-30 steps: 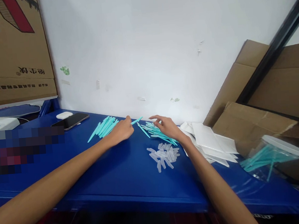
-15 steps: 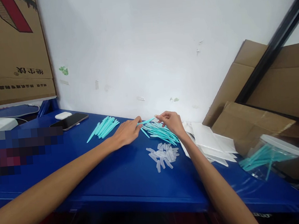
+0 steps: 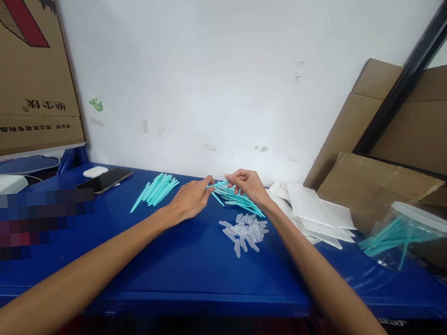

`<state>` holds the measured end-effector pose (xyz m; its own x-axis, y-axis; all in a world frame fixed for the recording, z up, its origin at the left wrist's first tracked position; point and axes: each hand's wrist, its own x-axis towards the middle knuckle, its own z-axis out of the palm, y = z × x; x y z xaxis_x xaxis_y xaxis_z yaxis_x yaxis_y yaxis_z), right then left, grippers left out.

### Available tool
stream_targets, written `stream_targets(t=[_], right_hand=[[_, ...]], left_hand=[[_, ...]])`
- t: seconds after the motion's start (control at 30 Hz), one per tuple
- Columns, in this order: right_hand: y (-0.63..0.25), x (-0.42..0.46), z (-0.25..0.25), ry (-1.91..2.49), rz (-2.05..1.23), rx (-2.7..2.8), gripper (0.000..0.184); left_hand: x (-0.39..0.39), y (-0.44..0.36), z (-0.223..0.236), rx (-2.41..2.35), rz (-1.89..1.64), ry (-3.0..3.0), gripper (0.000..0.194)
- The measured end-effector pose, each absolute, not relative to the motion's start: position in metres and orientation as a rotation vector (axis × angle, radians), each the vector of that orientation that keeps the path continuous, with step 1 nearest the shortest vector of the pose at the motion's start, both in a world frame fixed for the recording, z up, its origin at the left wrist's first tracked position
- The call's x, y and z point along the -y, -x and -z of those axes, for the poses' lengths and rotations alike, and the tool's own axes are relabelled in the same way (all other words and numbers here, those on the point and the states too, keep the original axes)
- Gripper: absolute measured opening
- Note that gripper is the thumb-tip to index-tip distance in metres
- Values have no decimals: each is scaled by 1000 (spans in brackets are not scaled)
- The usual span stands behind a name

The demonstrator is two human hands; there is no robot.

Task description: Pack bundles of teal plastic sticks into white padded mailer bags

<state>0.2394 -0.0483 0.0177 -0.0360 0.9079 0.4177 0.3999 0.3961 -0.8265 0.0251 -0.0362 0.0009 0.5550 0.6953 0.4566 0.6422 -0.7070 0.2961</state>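
Observation:
My left hand (image 3: 193, 196) is closed in a pinch on one end of a slim turquoise stick (image 3: 217, 184), which looks like an eyebrow razor. At its other end, the fingertips of my right hand (image 3: 248, 185) are pinched together; whether a clear cap is between them is hidden. Under my right hand lies a loose pile of similar turquoise sticks (image 3: 245, 203). Nearer to me is a heap of small translucent caps (image 3: 247, 231). Beyond my left wrist, a second bunch of turquoise sticks (image 3: 157, 189) rests on the blue table (image 3: 169, 264).
White paper packets (image 3: 308, 210) are stacked to the right of my right forearm. A clear tub with a white lid (image 3: 424, 219) lies tilted at far right, with turquoise sticks inside. A phone (image 3: 106, 181) and a white case (image 3: 95, 172) sit at back left. Cardboard (image 3: 383, 180) leans at right.
My right hand has shifted slightly left along the stick, closer to my left hand. My left hand has hardly moved and keeps its pinch.

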Motion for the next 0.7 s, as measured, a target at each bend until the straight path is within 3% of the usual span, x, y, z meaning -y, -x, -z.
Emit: stream_targets(t=[0.23,0.4,0.57,0.7], right_hand=[[-234,47,-13,1111,-746,1649,46],[-234,46,-16,1132,-676,1657,52],[-257,44,-27,1326,-343,1613,62],[-282,42,-23,1532,-54,1655,58]], left_hand=[[42,-31,-1,-1087,-997,-2560,30],[37,-35,-4,-1021,-1002,-2632,44],[17,-20,-3,-1662,-631,-2887,35],[3,1,-2,-1923,-407,-2800,29]])
